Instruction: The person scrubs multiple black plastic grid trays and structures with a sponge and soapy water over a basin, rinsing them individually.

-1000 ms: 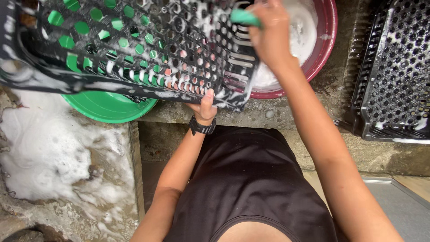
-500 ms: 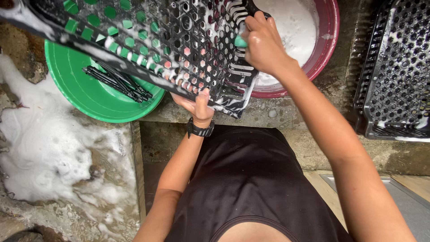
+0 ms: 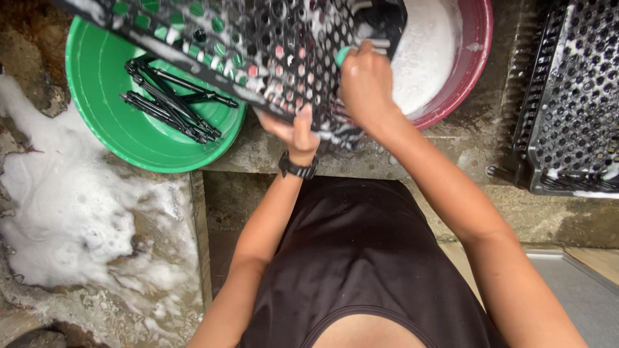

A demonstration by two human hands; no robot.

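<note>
A black perforated plastic crate (image 3: 258, 45), streaked with suds, is held tilted above two basins. My left hand (image 3: 291, 132), with a black watch on its wrist, grips the crate's near edge from below. My right hand (image 3: 365, 84) is closed on a small green scrubber (image 3: 344, 55) and presses it against the crate's right end. Under the crate on the left lies a green basin (image 3: 129, 138) with several thin black rods (image 3: 169, 100) in it. On the right, a dark red basin (image 3: 461, 77) holds white soapy water.
A second black perforated crate (image 3: 567, 103) stands soapy on the concrete ledge at the right. White foam (image 3: 71, 219) spreads over the rough ground at the lower left. A concrete step edge (image 3: 361, 164) runs just in front of my body.
The crate has swung up and away, uncovering the green basin and the rods. My right hand has slid the scrubber down along the crate's right end. My left hand has kept its grip.
</note>
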